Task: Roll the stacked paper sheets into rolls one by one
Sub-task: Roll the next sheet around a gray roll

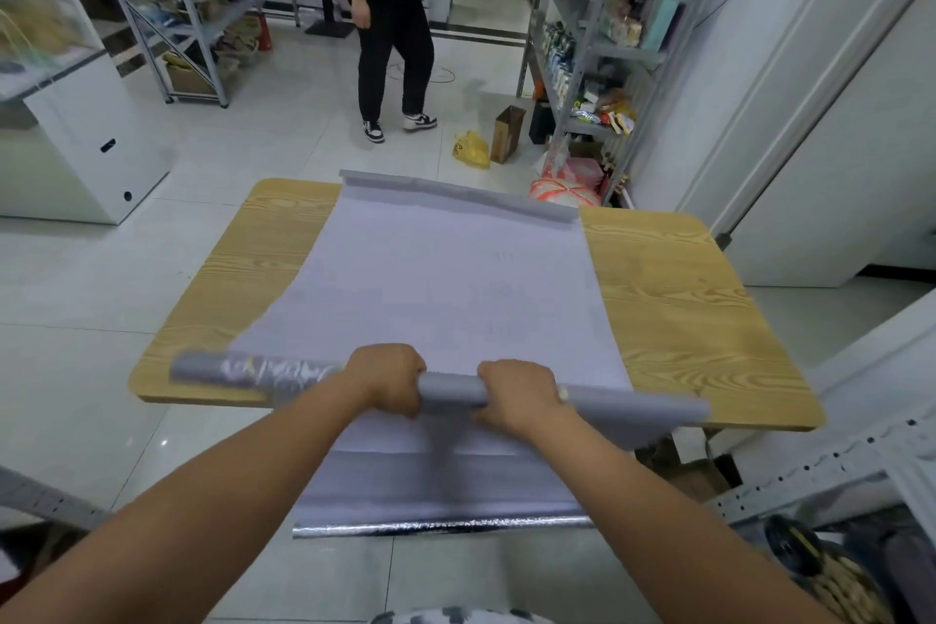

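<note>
- Paper sheets (445, 279): pale grey stack running down the middle of the wooden surface (684, 309). Far end curls up at the surface's far edge. Near end hangs off the near edge, with a silvery curl (440, 524) at the bottom.
- Roll (451, 388): grey tube lying crosswise over the stack, along the surface's near edge. Its left end looks shiny and crinkled, but it's too blurred to say why.
- Left hand (390, 378) and right hand (516, 395): side by side at mid-roll. Each grip is clenched round the tube, fingers wrapped over the top.
- Step, my read: rolling up one sheet, with most of the stack not yet rolled.
- To do it well: turn both wrists at the same rate so the tube runs square to the sheet edges, or it will cone.
- The hands are close together, so the tube ends are unsupported, and the right end looks loose. I'd spread the grip outward and wind tighter.
- Check that only one sheet is being taken up.
- Surface: light wood grain, rounded corners.
- Room, placed from the surface:
  - metal shelving rack (597, 41) beyond the far-right corner, and another rack (192, 5) far left
  - white cabinet (86, 127) off the left side
  - a person in black (390, 15) standing well beyond the far edge
  - brown paper bag (508, 133) and yellow plastic bag (472, 150) on the tile floor (253, 142), near the far edge
</note>
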